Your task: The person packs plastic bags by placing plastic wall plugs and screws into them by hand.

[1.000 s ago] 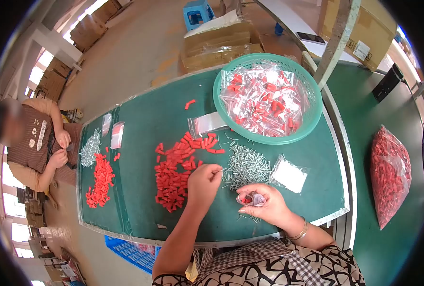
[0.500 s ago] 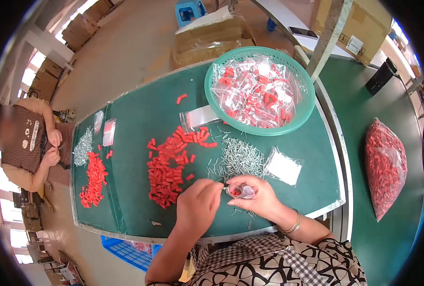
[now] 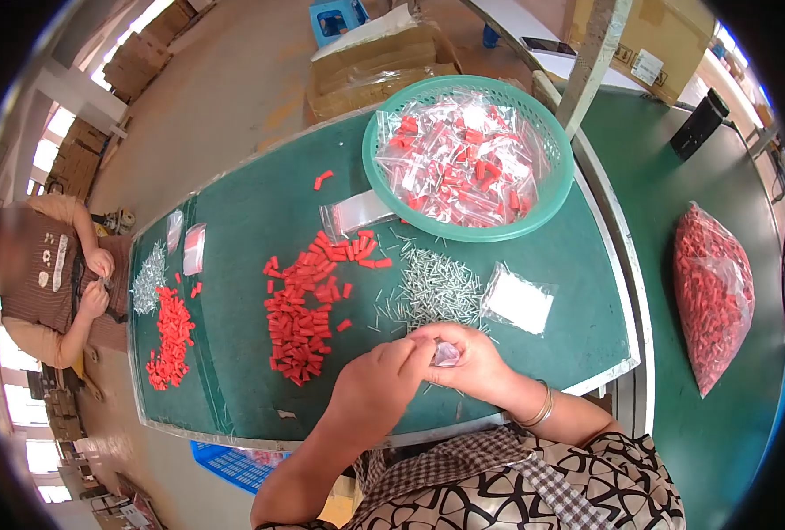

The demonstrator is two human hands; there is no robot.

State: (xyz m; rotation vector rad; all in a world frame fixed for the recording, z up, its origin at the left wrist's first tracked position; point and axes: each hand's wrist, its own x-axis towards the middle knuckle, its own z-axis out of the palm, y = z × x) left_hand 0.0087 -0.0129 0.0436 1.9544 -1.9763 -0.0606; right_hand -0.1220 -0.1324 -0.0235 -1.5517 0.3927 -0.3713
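Note:
My right hand (image 3: 474,360) is closed around a small clear plastic bag (image 3: 446,355), bunched up between thumb and fingers. At the bag's mouth, my left hand (image 3: 379,382) has its fingers pinched together and touching my right hand; whatever they hold is hidden. Just beyond my hands lies a pile of small silver screws (image 3: 438,287). To its left spreads a heap of red plastic wall plugs (image 3: 299,327). A stack of flat clear bags (image 3: 518,299) lies right of the screws, and another flat bag (image 3: 357,214) sits by the basket.
A green basket (image 3: 370,168) full of filled bags stands at the table's far right. Across the table's left end, a co-worker (image 3: 52,274) works beside more wall plugs (image 3: 171,340) and screws (image 3: 150,281). A large bag of red plugs (image 3: 712,296) lies on the right-hand table.
My left hand has moved right and up to meet the bag, covering its opening. The red content seen in the bag before is hidden. The view has shifted slightly.

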